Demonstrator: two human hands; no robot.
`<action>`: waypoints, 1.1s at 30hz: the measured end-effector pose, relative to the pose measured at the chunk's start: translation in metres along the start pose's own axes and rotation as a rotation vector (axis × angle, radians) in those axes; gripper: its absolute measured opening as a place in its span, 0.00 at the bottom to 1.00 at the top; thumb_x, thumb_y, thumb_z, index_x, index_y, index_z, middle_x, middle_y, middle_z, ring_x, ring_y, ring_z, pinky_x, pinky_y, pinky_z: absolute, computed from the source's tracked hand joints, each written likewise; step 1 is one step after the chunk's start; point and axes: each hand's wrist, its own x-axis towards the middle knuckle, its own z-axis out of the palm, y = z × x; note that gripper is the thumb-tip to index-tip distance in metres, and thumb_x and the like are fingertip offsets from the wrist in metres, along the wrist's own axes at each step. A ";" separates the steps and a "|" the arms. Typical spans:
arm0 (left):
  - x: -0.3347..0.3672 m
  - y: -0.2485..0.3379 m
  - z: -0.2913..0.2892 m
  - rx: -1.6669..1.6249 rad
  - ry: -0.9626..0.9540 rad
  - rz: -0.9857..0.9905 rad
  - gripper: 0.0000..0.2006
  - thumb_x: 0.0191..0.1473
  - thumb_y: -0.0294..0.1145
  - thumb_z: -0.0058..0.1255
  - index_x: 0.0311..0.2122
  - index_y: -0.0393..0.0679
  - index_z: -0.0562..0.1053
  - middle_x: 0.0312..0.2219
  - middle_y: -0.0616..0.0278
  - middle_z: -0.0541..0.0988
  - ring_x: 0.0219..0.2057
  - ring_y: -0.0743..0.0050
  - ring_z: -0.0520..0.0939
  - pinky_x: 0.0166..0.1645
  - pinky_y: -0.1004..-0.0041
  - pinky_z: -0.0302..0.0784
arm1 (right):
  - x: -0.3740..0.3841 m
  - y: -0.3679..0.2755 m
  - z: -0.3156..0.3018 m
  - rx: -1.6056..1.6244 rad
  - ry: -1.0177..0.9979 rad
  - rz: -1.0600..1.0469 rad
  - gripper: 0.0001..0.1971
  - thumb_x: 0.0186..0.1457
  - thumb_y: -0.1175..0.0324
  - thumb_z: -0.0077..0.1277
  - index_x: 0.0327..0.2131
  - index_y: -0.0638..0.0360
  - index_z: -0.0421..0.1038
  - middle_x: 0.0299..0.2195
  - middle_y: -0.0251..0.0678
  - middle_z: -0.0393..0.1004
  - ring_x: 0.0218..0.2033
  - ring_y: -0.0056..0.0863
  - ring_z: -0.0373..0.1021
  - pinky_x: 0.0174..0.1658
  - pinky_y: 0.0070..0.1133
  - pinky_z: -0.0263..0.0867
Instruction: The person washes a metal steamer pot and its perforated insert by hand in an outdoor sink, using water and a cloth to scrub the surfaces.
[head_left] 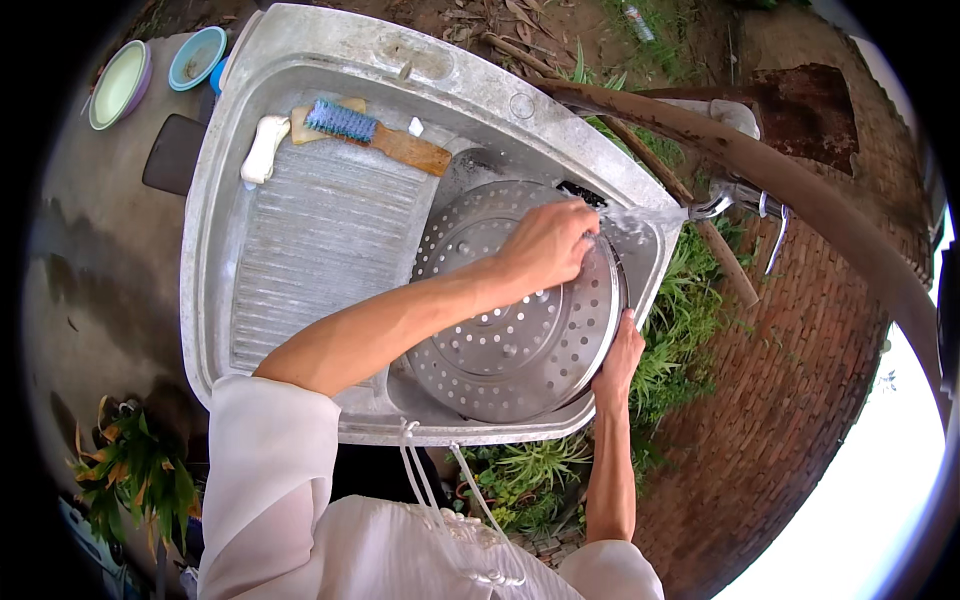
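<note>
A round metal steamer basket (480,375) with a perforated bottom rests tilted in the basin of the washing sink (205,300). My right hand (622,352) grips its rim at the right side. My left hand (552,245) is closed over the far right part of the steamer, its fingers curled down; whatever they hold is hidden. Beside those fingers shows a black handle (580,193) on the rim. Water splashes there from the running faucet (712,205).
On the ribbed drainboard (320,255) lie a wooden brush with blue bristles (345,122) and a white bone-shaped object (265,150). A thick brown pole (740,150) crosses by the faucet. Basins (120,85) stand on the ground at far left; plants (680,330) grow at right.
</note>
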 end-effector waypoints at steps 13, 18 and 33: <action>-0.025 -0.006 0.010 0.123 0.108 0.223 0.18 0.44 0.18 0.52 0.44 0.37 0.74 0.40 0.53 0.77 0.36 0.59 0.77 0.44 0.68 0.74 | 0.022 -0.027 0.017 0.006 -0.059 0.093 0.22 0.64 0.58 0.35 0.38 0.73 0.69 0.31 0.41 0.74 0.28 0.25 0.70 0.33 0.22 0.68; -0.044 0.016 0.016 0.056 0.033 0.253 0.14 0.44 0.20 0.53 0.40 0.38 0.76 0.37 0.55 0.79 0.36 0.60 0.78 0.40 0.68 0.75 | 0.032 -0.023 0.007 -0.034 -0.021 0.119 0.22 0.64 0.59 0.34 0.38 0.73 0.69 0.33 0.42 0.74 0.31 0.27 0.71 0.37 0.25 0.68; -0.083 0.053 0.012 -0.161 -0.132 0.234 0.08 0.38 0.17 0.54 0.29 0.37 0.72 0.27 0.58 0.74 0.29 0.59 0.76 0.33 0.67 0.73 | 0.053 -0.029 0.009 -0.131 0.003 0.187 0.21 0.63 0.58 0.37 0.30 0.69 0.71 0.24 0.36 0.72 0.22 0.23 0.65 0.29 0.24 0.63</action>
